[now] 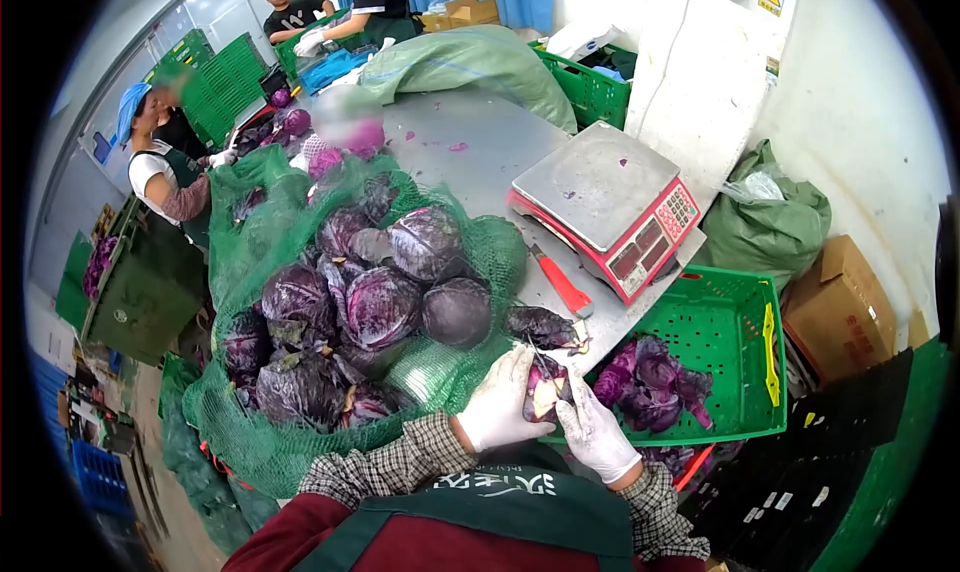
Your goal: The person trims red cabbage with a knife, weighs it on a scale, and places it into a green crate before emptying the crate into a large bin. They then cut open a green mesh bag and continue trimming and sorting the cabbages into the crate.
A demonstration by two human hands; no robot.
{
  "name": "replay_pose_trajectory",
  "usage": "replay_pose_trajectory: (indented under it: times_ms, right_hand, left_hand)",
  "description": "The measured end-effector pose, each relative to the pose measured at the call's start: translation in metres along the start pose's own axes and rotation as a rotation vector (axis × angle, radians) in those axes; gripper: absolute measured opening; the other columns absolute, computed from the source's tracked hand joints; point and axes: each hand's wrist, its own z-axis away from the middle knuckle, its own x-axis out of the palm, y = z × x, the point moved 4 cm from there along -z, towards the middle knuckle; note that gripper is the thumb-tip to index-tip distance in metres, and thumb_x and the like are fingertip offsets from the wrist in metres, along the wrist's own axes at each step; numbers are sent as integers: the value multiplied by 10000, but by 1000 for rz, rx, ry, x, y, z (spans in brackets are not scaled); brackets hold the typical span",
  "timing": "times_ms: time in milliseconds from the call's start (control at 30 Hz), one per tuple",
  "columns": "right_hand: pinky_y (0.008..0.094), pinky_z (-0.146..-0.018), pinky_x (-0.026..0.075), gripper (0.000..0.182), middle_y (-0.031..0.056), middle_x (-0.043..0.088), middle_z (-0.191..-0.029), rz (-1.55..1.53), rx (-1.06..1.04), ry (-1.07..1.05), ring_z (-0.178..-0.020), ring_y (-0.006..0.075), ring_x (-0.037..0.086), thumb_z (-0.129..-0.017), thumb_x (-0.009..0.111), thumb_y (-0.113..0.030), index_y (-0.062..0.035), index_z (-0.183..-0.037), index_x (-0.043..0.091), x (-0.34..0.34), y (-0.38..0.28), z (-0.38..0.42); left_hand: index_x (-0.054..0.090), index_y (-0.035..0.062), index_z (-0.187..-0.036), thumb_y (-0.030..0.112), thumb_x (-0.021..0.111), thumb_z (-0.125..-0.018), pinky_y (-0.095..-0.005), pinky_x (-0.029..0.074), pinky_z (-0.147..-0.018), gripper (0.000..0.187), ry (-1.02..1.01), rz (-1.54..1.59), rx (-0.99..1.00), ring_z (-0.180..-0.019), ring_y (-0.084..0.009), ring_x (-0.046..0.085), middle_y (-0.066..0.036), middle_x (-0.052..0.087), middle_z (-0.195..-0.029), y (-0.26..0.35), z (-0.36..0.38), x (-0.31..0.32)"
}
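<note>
My left hand (500,400) and my right hand (594,428), both in white gloves, are wrapped round the two sides of a red cabbage (546,390) with its pale cut base facing up. Just beyond it, a dark piece of cabbage (541,327) lies at the table edge. A red-handled knife (562,282) rests on the metal table (462,177), between the cabbages and the scale. To the left, several purple cabbages (383,307) sit heaped in an open green net bag (240,322).
A red scale (605,207) with a metal plate stands at the right. Below it, a green crate (705,317) holds purple leaves (655,382). A green sack (480,67) lies at the far end. Other people (165,167) stand at the left and far side.
</note>
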Motion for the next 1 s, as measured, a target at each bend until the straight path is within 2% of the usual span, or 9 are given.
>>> replay_pose_trajectory:
  times_ms: [300,400,467,533,600,700,867,933,1000]
  right_hand:
    - [446,-828,521,519,314,443,-1305,17,-36,-1,-1030,434,579,-953,444,-273,26,-1367,357,-5,-8,-9]
    - [423,-749,548,366,298,484,-1263,330,-335,46,-899,417,626,-946,451,-234,9,-1213,510,5,2,-9]
    - [415,-759,540,281,284,507,-1228,244,-223,-18,-925,370,632,-914,518,-226,-3,-1079,560,-1,-5,-15]
    - [427,-838,499,199,276,553,-1141,234,-193,-84,-971,366,607,-903,530,-171,9,-972,581,-1,-3,-21]
    - [366,-647,501,396,197,636,-968,-13,-105,6,-749,312,641,-978,435,-194,-59,-1350,440,-22,-28,-25]
    - [428,-867,472,389,268,562,-1165,10,248,-233,-1058,396,570,-949,402,-90,-5,-1328,422,-30,-22,-28]
    - [486,-1012,400,625,313,490,-1237,443,-245,111,-1167,451,484,-702,577,-68,90,-1285,418,-4,91,-14]
    - [477,-1032,384,653,311,468,-1262,-208,354,-26,-1204,442,456,-685,582,-72,95,-1292,410,-10,76,-14]
    - [480,-1023,387,642,315,463,-1262,-197,316,-23,-1197,453,454,-694,581,-60,96,-1292,409,-10,48,-17]
  left_hand:
    - [270,-102,-1355,370,807,-598,-464,321,-1071,1041,17,6,47,-1235,-455,389,-328,393,-1298,3,-5,4]
    - [363,-71,-1270,314,791,-586,-475,389,-983,894,39,114,40,-1109,-449,484,-283,489,-1172,6,-10,-3]
    - [444,-26,-1170,312,779,-610,-460,438,-861,734,183,27,104,-966,-402,527,-234,505,-1060,8,-9,-5]
    - [377,-76,-1283,321,772,-624,-447,396,-999,864,177,-3,86,-1140,-439,481,-303,459,-1242,5,-6,4]
    - [239,-84,-1407,346,786,-623,-478,292,-1091,1048,59,-49,8,-1291,-483,335,-340,292,-1411,-4,-6,23]
    - [363,-85,-1327,389,770,-583,-530,286,-1072,971,53,-86,-2,-1269,-479,351,-338,363,-1354,12,-15,12]
    - [272,-63,-1390,360,786,-596,-509,247,-1101,1036,52,-86,74,-1316,-457,300,-320,303,-1402,14,2,14]
    - [263,-46,-1404,378,792,-606,-507,246,-1102,1048,111,4,129,-1313,-457,302,-300,314,-1405,0,11,11]
    - [218,-11,-1434,409,799,-624,-496,253,-1102,1082,49,127,114,-1322,-441,287,-279,298,-1413,-6,15,-4]
